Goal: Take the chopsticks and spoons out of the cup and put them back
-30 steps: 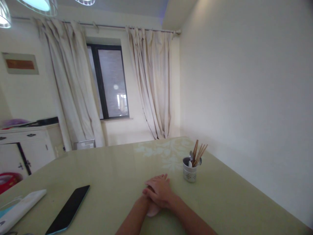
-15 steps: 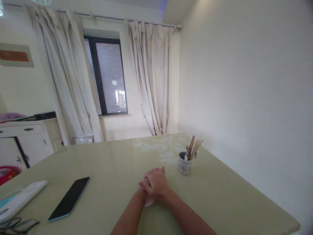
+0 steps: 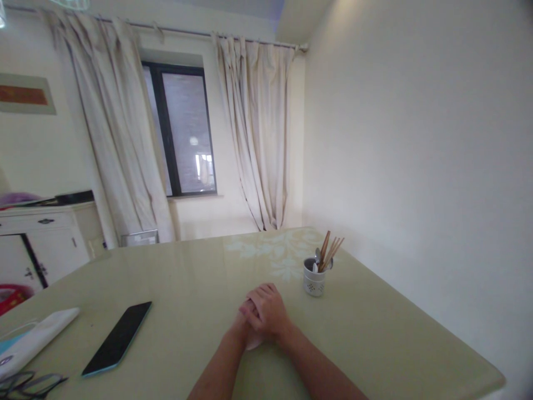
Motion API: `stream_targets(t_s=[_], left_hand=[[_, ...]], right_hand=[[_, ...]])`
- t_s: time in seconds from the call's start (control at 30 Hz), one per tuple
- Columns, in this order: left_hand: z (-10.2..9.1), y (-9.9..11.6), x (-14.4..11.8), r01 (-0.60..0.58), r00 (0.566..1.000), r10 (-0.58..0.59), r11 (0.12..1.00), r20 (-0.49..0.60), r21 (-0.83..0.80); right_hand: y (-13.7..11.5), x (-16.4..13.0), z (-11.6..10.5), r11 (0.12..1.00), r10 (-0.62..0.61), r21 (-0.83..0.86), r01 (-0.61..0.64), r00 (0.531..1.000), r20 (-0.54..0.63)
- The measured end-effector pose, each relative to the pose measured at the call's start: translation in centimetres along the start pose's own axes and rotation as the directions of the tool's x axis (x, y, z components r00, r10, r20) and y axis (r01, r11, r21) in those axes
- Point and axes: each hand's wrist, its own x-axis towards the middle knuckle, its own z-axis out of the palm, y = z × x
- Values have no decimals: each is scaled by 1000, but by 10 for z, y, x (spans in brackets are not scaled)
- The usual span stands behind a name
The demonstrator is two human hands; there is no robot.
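Note:
Both my hands lie together on the pale green table (image 3: 187, 272), near its middle. My right hand (image 3: 268, 314) rests on top of my left hand (image 3: 245, 312), covering most of it; only a few left fingertips show. A small pale patch (image 3: 252, 344) peeks out beneath them, and I cannot tell whether it is a palm or something flat. Neither hand visibly grips an object. The nearest thing is a white cutlery holder (image 3: 313, 282) with wooden chopsticks (image 3: 327, 253) and spoons, a short way to the right.
A dark phone (image 3: 117, 338) lies face up at the left, beside a white flat case (image 3: 37, 338) and folded glasses (image 3: 29, 383). The table's right edge runs along a bare wall (image 3: 416, 166). Beyond are a curtained window (image 3: 185, 133) and a white cabinet (image 3: 41, 244).
The view tilted down slightly, bringing the glasses into sight. My right fingers have curled a little more over my left hand; the hands stay in the same spot.

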Motion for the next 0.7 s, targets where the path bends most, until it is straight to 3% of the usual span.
stream_targets(t_s=[0.07, 0.17, 0.23, 0.3, 0.37, 0.53, 0.7], left_hand=[[-4, -2, -1, 10, 999, -6, 997, -49, 74], [-6, -5, -2, 80, 986, -51, 981, -159, 177], [-4, -7, -3, 91, 984, -60, 979, -169, 184], [-2, -8, -5, 75, 987, -47, 981, -153, 181], [-1, -8, -8, 51, 990, -28, 983, -135, 176], [-2, -10, -16, 2, 992, 19, 986, -125, 164], [-2, -12, -15, -59, 972, 86, 990, -220, 128]], right_hand=[[12, 0, -13, 997, 55, -49, -66, 979, -195], [40, 0, -42, 936, 205, -175, -306, 876, -437], [59, -1, -59, 851, 298, -245, -464, 812, -502], [73, -3, -68, 781, 354, -300, -547, 785, -508], [80, -6, -71, 747, 387, -343, -570, 792, -473], [83, -9, -68, 724, 410, -369, -583, 794, -449], [88, -12, -66, 710, 409, -372, -598, 780, -473]])
